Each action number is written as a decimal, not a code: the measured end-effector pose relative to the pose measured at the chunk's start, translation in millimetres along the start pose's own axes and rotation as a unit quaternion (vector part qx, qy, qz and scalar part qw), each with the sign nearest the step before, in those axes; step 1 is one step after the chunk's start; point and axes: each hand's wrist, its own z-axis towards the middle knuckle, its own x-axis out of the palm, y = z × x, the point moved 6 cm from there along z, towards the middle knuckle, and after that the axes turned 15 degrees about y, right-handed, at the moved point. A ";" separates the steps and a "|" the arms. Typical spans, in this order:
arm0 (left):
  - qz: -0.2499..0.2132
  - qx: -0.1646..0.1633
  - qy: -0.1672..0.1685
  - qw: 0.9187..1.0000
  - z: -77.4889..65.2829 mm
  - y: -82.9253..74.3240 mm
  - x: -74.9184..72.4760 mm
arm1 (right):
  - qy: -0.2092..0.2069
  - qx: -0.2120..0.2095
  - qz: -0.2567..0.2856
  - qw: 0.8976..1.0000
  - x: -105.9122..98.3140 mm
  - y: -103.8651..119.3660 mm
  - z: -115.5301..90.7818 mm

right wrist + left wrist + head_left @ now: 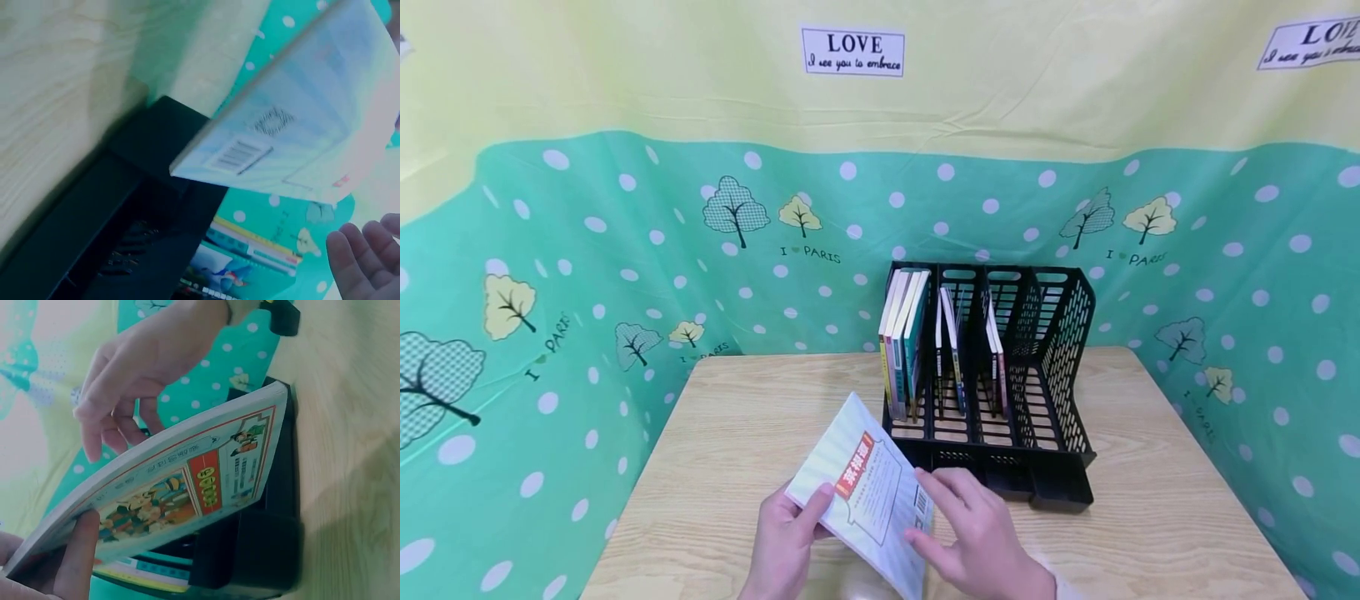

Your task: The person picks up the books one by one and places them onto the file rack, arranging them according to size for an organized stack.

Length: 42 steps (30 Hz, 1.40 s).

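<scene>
A thin paperback book [880, 475] is tilted above the front of the table, its pale back cover with a red label and barcode facing up in the head view. My left hand [782, 529] grips its left edge, thumb over the back cover and fingers underneath. In the left wrist view, the book's front cover [240, 465] shows a coloured picture and a red title strip. My right hand [977, 529] hovers by the book's right side with loosely bent fingers, holding nothing. The right wrist view shows its fingers [356, 256] apart from the book.
Behind the hands stands a black file rack [1084, 333] with several slots. Upright books [898, 350] fill its left slot; thinner books [951, 350] and more booklets [996, 358] lean in the middle slots. A wooden table [722, 433] lies below, with a green patterned cloth [805, 308] around it.
</scene>
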 end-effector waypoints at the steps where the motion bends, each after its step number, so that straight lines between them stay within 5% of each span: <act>1: 0.013 0.006 0.004 1.000 0.0 -1.5 -0.2 | 0.003 0.009 0.016 1.000 -1.4 -2.5 0.4; 9: 0.092 0.039 0.038 0.994 1.0 -8.4 -1.0 | 0.062 0.118 0.161 0.978 -1.7 -19.0 -0.6; 17: 0.133 0.058 0.101 0.984 1.9 -9.9 2.8 | 0.063 0.175 0.232 0.955 -6.1 -31.3 -0.5; 23: 0.156 0.106 0.155 0.970 0.9 -12.6 7.5 | 0.072 0.217 0.283 0.932 -7.7 -38.4 -0.1; 29: 0.141 0.110 0.231 0.956 0.5 -9.4 14.1 | 0.125 0.290 0.346 0.884 -3.6 -46.2 -2.4; 34: 0.126 0.151 0.278 0.940 0.0 -7.8 19.9 | 0.192 0.253 0.417 0.851 3.0 -46.2 -5.7; 42: 0.120 0.165 0.300 0.932 0.9 -5.7 21.5 | 0.233 0.159 0.490 0.825 8.1 -36.2 -11.8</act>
